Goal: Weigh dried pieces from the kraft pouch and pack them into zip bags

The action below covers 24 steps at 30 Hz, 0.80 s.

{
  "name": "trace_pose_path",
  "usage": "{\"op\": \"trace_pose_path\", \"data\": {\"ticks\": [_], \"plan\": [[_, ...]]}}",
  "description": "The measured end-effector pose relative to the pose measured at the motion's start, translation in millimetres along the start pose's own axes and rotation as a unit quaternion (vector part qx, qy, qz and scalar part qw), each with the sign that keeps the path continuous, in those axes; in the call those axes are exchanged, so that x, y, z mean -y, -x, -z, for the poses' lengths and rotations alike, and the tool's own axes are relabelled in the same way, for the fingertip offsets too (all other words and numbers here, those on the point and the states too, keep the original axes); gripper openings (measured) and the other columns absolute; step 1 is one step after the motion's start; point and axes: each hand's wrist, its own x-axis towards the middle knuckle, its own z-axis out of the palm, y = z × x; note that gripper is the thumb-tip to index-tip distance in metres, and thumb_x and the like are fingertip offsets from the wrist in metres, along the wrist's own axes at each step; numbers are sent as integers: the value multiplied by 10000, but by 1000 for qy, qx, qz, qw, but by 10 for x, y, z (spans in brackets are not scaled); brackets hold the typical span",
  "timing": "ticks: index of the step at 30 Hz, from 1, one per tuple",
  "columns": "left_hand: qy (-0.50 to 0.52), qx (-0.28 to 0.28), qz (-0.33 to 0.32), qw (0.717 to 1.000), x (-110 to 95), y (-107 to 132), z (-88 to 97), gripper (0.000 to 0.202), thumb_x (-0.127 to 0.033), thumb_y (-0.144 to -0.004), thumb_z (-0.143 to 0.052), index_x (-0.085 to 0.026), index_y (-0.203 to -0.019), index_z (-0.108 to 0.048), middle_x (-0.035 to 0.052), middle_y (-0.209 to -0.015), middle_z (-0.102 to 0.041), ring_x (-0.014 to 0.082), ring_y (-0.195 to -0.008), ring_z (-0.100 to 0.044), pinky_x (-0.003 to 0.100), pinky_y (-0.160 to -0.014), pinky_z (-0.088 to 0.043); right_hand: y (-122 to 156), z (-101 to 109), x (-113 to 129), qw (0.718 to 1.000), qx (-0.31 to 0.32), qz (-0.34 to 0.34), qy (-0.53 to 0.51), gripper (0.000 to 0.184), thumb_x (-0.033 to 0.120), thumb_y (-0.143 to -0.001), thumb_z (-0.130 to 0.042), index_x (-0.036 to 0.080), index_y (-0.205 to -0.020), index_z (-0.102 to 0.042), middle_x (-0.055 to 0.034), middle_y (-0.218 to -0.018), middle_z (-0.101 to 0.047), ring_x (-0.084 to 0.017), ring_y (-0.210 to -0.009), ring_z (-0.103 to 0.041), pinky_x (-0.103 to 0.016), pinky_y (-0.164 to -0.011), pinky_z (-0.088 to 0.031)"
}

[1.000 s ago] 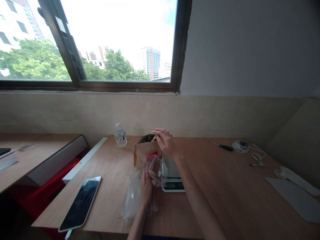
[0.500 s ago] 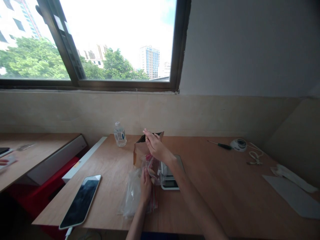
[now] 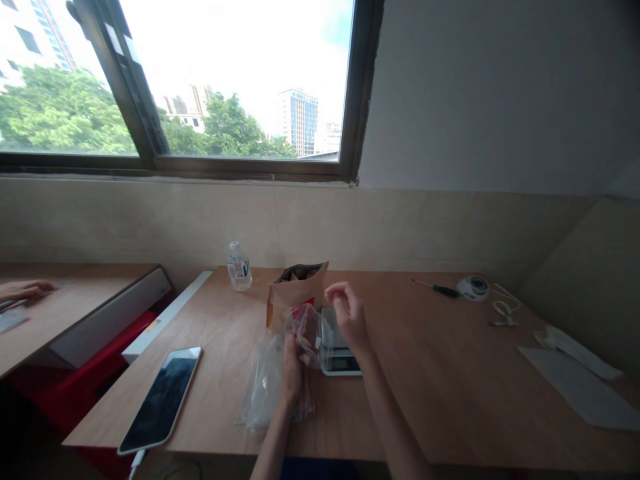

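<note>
My left hand (image 3: 291, 373) is closed on a clear zip bag (image 3: 311, 337) with a red strip near its mouth and a few light brown pieces inside. My right hand (image 3: 350, 319) hovers over the kitchen scale (image 3: 341, 363), fingers curled together; what they hold, if anything, cannot be made out. Behind the zip bag stands a brown paper bag (image 3: 293, 293), its dark-lined mouth gaping and brown contents showing. A stack of clear zip bags (image 3: 263, 393) lies on the table under and beside my left hand.
A water bottle (image 3: 239, 268) stands at the back left, and a phone (image 3: 163, 400) on a cable lies at the front left. On the right are a screwdriver (image 3: 445, 291), a white dome camera (image 3: 473, 289) and a grey sheet (image 3: 580, 387). Another person's hand (image 3: 27, 289) rests at the left table.
My right hand has moved right and down from above the paper bag's mouth to over the scale, its fingers now curled. My left hand keeps the zip bag in nearly the same place.
</note>
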Motion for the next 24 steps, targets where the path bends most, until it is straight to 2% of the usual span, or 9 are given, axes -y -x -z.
{"op": "trace_pose_path", "data": {"ticks": [3, 5, 7, 10, 13, 20, 24], "plan": [[-4, 26, -14, 1000, -1, -4, 18, 490, -583, -806, -442, -132, -828, -634, 41, -751, -632, 156, -720, -594, 289, -724, -486, 325, -44, -116, 991, 125, -44, 24, 195, 108, -818, -418, 205, -766, -578, -3, -734, -607, -148, -698, -586, -258, -658, -465], [-11, 22, -27, 999, -6, -4, 24, 480, -577, -803, -445, -147, -902, -634, 61, -867, -655, 182, -838, -612, 315, -804, -481, 462, -137, -195, 979, 187, -57, 58, 180, 105, -805, -450, 201, -822, -600, -22, -816, -633, -166, -769, -601, -284, -717, -476], [-15, 26, -41, 999, -18, -1, 22, 483, -562, -810, -440, -168, -1028, -614, 81, -1043, -645, 202, -1006, -589, 343, -915, -444, 534, -241, -263, 973, 207, -62, 82, 230, 104, -783, -496, 194, -968, -600, -55, -960, -640, -193, -900, -601, -336, -831, -469], [-18, 34, -58, 998, -44, 5, 7, 496, -541, -837, -399, -185, -1136, -572, 89, -1202, -588, 203, -1171, -507, 352, -1031, -356, 577, -346, -319, 968, 227, -57, 90, 411, 102, -753, -547, 192, -1155, -550, -94, -1178, -585, -222, -1119, -527, -398, -1002, -376], [-17, 33, -49, 998, -76, 6, -6, 524, -548, -847, -364, -164, -1131, -578, 104, -1201, -590, 221, -1198, -486, 371, -1060, -324, 605, -371, -325, 964, 242, -55, 95, 419, 115, -762, -552, 210, -1170, -568, -92, -1215, -579, -228, -1178, -494, -417, -1046, -331], [-32, 40, -43, 998, -34, -1, 12, 484, -501, -855, -399, -141, -1126, -577, 114, -1161, -608, 230, -1139, -529, 374, -1042, -346, 662, -364, -335, 975, 197, -50, 89, 399, 66, -728, -529, 237, -1078, -617, -64, -1163, -611, -234, -1152, -511, -424, -1011, -374], [-41, 16, -20, 999, 88, -37, 54, 484, -478, -877, -349, -146, -1158, -561, 119, -1210, -582, 232, -1194, -494, 395, -1054, -330, 729, -361, -330, 976, 173, -115, 67, 281, 99, -735, -538, 203, -991, -585, -63, -970, -656, -216, -929, -621, -375, -849, -490]]}}
